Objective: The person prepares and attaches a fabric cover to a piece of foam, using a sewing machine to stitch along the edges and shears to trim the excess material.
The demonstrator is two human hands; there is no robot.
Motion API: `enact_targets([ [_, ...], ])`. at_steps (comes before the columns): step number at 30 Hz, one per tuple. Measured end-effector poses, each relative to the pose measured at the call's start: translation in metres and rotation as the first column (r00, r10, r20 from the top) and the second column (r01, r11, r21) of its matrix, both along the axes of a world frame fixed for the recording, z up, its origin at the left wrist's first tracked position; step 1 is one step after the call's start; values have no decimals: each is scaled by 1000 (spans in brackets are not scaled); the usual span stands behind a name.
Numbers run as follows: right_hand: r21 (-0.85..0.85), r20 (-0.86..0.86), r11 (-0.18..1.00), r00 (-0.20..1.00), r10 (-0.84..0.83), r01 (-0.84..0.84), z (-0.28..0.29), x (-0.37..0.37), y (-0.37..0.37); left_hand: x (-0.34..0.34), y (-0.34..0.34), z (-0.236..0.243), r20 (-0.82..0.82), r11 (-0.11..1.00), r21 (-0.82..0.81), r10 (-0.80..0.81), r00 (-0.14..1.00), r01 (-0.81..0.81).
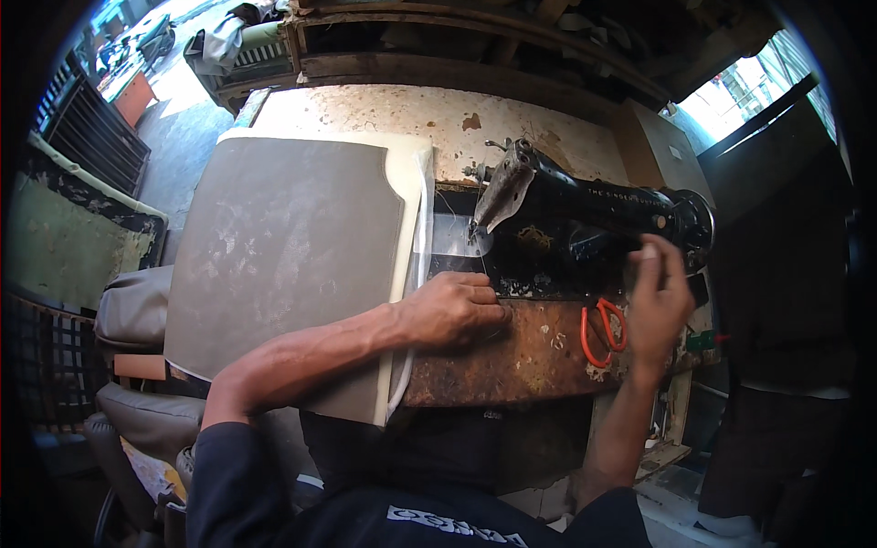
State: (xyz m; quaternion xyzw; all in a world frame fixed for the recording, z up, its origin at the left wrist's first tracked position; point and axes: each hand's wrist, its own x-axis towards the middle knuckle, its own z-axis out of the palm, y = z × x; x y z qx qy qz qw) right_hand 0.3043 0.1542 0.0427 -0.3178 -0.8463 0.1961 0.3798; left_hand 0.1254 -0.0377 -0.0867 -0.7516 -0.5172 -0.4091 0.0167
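Observation:
A black sewing machine (585,196) stands on the worn table, its needle end turned toward the panel. My left hand (457,309) is closed low in front of the needle, at the near edge of the machine bed; whatever its fingers grip is hidden. A thin thread runs down from the needle toward it. Under my left forearm lies a large grey-brown upholstery panel (283,247) with pale foam backing and a white strip along its right edge. My right hand (660,306) is raised near the handwheel (694,224), its fingers bent together; nothing can be made out in them.
Orange-handled scissors (603,333) lie on the table (484,365) between my hands. Grey padded pieces (146,411) are stacked at the left. A wooden rack (475,73) spans the far side, and a dark hanging sheet (776,274) is at the right.

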Motion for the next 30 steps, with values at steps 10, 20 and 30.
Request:
enact_targets([
  [10, -81, 167, 899, 883, 438, -431, -118, -94, -29, 5, -2, 6, 50, 1000, -17, 8, 999, -8],
  [20, -838, -373, 201, 801, 468, -508, -92, -34, -21, -18, -8, 2, -258, 748, -159, 599, 758, -644],
  [30, -756, -378, 533, 918, 118, -380, -107, -89, 58, -71, -5, 46, 13, 600, -505, 724, 690, -620],
])
